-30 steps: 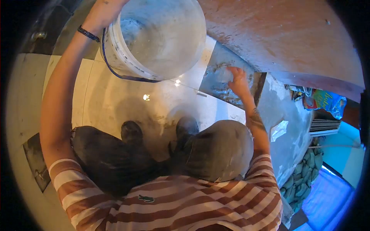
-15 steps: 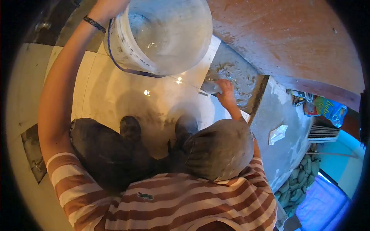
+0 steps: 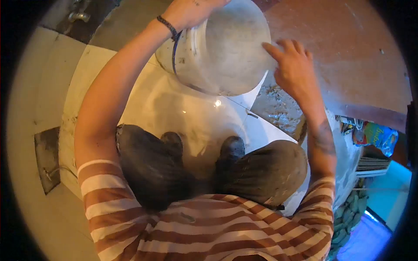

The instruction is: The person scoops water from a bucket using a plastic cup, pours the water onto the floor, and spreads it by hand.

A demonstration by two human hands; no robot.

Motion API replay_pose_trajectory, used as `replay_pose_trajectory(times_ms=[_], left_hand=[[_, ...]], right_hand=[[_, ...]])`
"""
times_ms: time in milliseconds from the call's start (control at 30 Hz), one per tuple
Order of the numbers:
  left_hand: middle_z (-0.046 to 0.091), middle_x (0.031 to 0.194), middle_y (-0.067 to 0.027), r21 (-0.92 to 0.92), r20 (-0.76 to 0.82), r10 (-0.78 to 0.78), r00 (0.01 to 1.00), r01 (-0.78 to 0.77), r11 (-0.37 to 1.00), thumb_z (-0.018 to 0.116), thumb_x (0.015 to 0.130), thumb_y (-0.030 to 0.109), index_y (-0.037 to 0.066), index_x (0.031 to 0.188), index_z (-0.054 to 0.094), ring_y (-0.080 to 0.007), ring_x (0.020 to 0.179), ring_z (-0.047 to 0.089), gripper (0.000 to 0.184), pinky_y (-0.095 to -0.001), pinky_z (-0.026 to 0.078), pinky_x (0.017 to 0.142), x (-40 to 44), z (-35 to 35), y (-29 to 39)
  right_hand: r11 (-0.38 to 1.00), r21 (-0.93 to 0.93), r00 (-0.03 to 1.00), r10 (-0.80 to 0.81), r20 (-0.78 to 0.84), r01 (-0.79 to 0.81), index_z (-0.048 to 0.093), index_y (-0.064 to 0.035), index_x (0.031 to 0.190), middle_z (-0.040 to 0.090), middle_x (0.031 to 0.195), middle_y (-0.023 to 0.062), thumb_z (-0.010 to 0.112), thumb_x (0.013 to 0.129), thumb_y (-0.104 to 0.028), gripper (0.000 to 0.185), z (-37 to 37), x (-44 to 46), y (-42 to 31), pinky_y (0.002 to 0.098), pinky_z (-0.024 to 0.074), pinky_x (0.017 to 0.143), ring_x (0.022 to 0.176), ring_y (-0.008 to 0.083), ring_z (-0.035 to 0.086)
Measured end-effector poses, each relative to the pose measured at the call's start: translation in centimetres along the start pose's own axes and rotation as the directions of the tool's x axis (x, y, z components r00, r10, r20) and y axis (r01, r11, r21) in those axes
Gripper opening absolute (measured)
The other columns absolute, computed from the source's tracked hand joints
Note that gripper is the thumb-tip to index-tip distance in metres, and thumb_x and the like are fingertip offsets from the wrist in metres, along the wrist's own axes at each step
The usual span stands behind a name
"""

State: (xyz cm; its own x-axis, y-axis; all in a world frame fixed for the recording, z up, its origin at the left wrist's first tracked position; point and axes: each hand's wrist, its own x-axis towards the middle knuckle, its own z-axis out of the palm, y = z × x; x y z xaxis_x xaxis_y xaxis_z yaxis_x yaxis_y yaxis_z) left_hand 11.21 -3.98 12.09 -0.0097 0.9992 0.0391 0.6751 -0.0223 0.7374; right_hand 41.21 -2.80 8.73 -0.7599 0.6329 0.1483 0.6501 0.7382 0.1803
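Note:
A whitish plastic bucket (image 3: 233, 52), smeared with grey, is tilted in front of me at the top of the view. My left hand (image 3: 193, 11) grips its upper rim; the fingertips are partly cut off by the frame edge. A dark band runs round the bucket near that hand. At the bucket's right edge is my right hand (image 3: 294, 65), with thumb and fingers apart and nothing in it. Whether its fingertips touch the bucket I cannot tell. Just below that hand lies a wet, grey cement-like patch (image 3: 278, 108) among the tiles.
Pale floor tiles (image 3: 143, 89) with wet glints lie under the bucket. A reddish-brown panel (image 3: 344, 56) rises at the right. Beyond it are a colourful plastic bag (image 3: 379, 135), a stack of thin slats (image 3: 372, 166) and a heap of lumpy pieces (image 3: 350, 213).
My right hand has lifted from the wet patch to the bucket's right edge. The bucket and my left hand have shifted right in the view, and the bucket's tilt has changed.

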Motion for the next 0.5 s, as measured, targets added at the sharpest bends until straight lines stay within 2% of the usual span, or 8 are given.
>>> replay_pose_trajectory(times_ms=[100,167,233,267,333,367,433,500], left_hand=[[0.074,0.109,-0.0172,0.037,-0.136,0.218,0.966,-0.215,0.976,0.060,0.100,0.039,0.005,0.125,0.069,-0.0256,0.101,0.071,0.043,-0.0372,0.054,0.089,1.1,2.0,-2.9],[0.074,0.111,-0.0165,0.008,-0.114,0.179,0.977,-0.180,0.984,0.060,0.100,0.038,0.005,0.127,0.068,-0.0254,0.104,0.071,0.044,-0.0364,0.054,0.092,0.7,1.8,-2.0],[0.074,0.114,-0.0157,-0.025,-0.090,0.135,0.987,-0.138,0.990,0.060,0.101,0.038,0.005,0.129,0.067,-0.0252,0.107,0.070,0.044,-0.0356,0.053,0.094,0.8,1.8,-1.9],[0.074,0.116,-0.0152,-0.042,-0.099,0.129,0.987,-0.134,0.990,0.060,0.101,0.037,0.003,0.129,0.067,-0.0244,0.108,0.070,0.045,-0.0353,0.053,0.095,1.0,1.9,-2.2],[0.073,0.117,-0.0147,-0.070,-0.098,0.131,0.986,-0.139,0.988,0.060,0.102,0.036,0.002,0.130,0.066,-0.0237,0.110,0.069,0.045,-0.0351,0.052,0.096,1.3,2.0,-2.6],[0.073,0.118,-0.0143,-0.070,-0.127,0.091,0.988,-0.100,0.992,0.061,0.102,0.036,0.000,0.130,0.066,-0.0234,0.110,0.069,0.046,-0.0349,0.052,0.097,1.4,2.1,-2.6],[0.073,0.119,-0.0139,-0.080,-0.151,0.058,0.987,-0.070,0.994,0.062,0.102,0.035,-0.002,0.129,0.066,-0.0231,0.111,0.068,0.046,-0.0348,0.052,0.097,1.7,2.1,-2.7],[0.073,0.118,-0.0137,-0.052,-0.157,0.063,0.986,-0.072,0.996,0.063,0.102,0.034,-0.003,0.129,0.065,-0.0214,0.110,0.068,0.046,-0.0336,0.051,0.097,2.1,1.9,-2.9]], right_hand=[[0.989,-0.147,1.000,-0.023,-0.014,0.021,0.066,-0.0215,0.133,0.061,0.132,0.0130,0.063,0.080,-0.001,0.057,-0.3,3.7,-1.9,0.0525,0.0460,0.097,0.126,0.0361,0.054],[0.980,-0.199,1.000,-0.003,0.012,0.006,0.066,-0.0250,0.136,0.060,0.135,0.0115,0.062,0.081,0.001,0.060,-0.7,4.4,-1.5,0.0547,0.0455,0.098,0.127,0.0355,0.054],[0.976,-0.215,0.983,-0.017,-0.181,-0.022,0.065,-0.0259,0.137,0.060,0.135,0.0126,0.065,0.080,-0.003,0.061,-0.7,4.0,-0.4,0.0562,0.0461,0.097,0.126,0.0365,0.054],[0.975,-0.220,0.985,-0.005,-0.172,-0.034,0.065,-0.0259,0.137,0.060,0.135,0.0126,0.065,0.080,-0.003,0.061,-0.3,3.3,0.5,0.0562,0.0461,0.097,0.126,0.0365,0.054],[0.988,0.035,0.956,0.157,-0.248,-0.153,0.062,-0.0206,0.138,0.060,0.134,0.0155,0.072,0.076,-0.008,0.063,1.0,0.9,2.9,0.0550,0.0456,0.100,0.125,0.0383,0.054],[0.986,0.026,0.956,0.169,-0.239,-0.167,0.062,-0.0206,0.138,0.060,0.134,0.0155,0.072,0.076,-0.008,0.063,2.7,-0.8,4.8,0.0550,0.0456,0.100,0.125,0.0383,0.054],[0.911,0.215,0.929,0.368,-0.036,-0.352,0.060,-0.0132,0.138,0.059,0.135,0.0172,0.077,0.072,-0.011,0.068,8.2,-5.6,9.0,0.0521,0.0448,0.105,0.126,0.0403,0.053],[0.912,0.221,0.938,0.341,0.058,-0.345,0.063,-0.0141,0.130,0.063,0.126,0.0160,0.074,0.073,-0.012,0.057,15.6,-11.8,11.2,0.0539,0.0455,0.103,0.124,0.0403,0.054]])
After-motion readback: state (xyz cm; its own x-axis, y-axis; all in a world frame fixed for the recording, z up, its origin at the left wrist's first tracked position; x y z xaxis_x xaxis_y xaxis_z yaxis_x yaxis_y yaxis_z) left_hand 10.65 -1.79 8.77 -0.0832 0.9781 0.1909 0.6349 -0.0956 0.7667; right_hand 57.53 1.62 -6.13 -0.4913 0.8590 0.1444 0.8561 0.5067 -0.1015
